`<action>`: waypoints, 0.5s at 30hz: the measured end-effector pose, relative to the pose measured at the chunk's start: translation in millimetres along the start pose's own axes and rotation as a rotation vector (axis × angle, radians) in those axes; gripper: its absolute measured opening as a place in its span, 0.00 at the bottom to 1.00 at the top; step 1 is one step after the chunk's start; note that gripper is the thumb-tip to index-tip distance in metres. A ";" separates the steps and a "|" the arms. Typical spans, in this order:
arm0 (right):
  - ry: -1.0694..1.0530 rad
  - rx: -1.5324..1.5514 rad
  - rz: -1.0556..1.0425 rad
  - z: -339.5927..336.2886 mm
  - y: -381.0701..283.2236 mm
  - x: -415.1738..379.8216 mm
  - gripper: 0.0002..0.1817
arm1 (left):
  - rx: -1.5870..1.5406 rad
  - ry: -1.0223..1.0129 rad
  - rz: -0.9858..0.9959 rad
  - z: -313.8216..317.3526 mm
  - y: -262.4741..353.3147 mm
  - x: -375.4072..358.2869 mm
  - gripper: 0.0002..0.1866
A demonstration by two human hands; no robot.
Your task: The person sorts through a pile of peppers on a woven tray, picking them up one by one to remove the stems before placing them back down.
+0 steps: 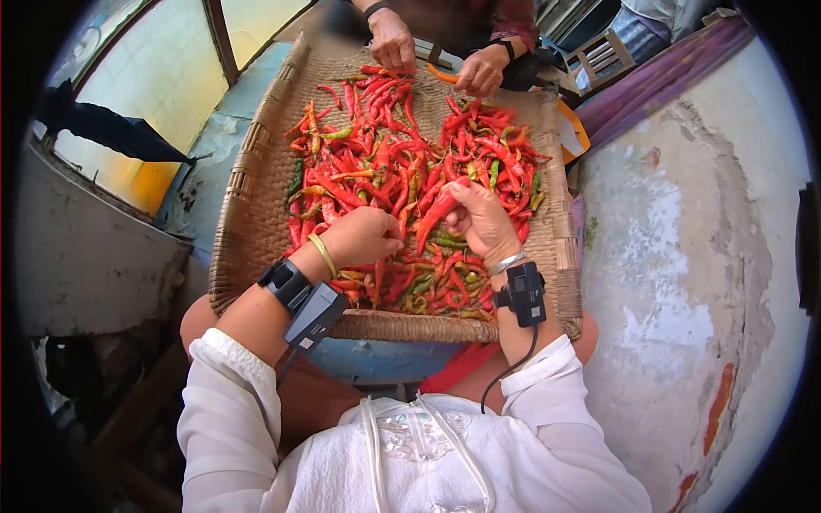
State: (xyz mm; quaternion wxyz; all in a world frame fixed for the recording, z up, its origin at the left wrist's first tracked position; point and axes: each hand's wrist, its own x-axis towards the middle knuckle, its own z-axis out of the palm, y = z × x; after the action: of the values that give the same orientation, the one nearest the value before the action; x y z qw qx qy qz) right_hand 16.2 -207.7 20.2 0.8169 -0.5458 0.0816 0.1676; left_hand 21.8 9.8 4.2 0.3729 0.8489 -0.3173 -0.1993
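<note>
My right hand [481, 221] pinches a red chili pepper [437, 216], which hangs down at a slant above the pile. To its left, my left hand [365, 237] is closed with thumb and fingertips together, and whatever may be between them is hidden. Both hands are over a large woven tray [250, 190] resting across my legs. Many chili peppers [385, 162] lie spread in it, mostly red with some green and orange. Bare weave shows along the tray's left side.
Opposite me, a person's hand [393, 41] reaches into the pile at the far side. That person's other hand [484, 70] holds an orange chili pepper [442, 74]. A folded dark umbrella [128, 132] hangs at the left. A worn wall [676, 274] stands at the right.
</note>
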 end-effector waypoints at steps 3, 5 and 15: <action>0.180 0.382 -0.208 -24.7 -15.3 0.3 0.11 | -0.003 0.019 -0.032 -2.5 2.2 0.1 0.09; 0.312 0.336 -0.220 -33.5 -15.2 -2.0 0.12 | -0.016 0.039 -0.039 -3.4 4.1 -0.8 0.09; -0.153 -1.307 -0.195 -16.3 40.3 -4.8 0.14 | 0.103 0.075 -0.048 -2.4 0.8 -1.1 0.09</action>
State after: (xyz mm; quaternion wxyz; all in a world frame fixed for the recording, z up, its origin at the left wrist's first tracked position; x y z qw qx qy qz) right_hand -2.1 -209.6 -19.5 0.3329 -0.9202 -0.1448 0.1464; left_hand 22.0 11.4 6.5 0.3358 0.8811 -0.2923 -0.1595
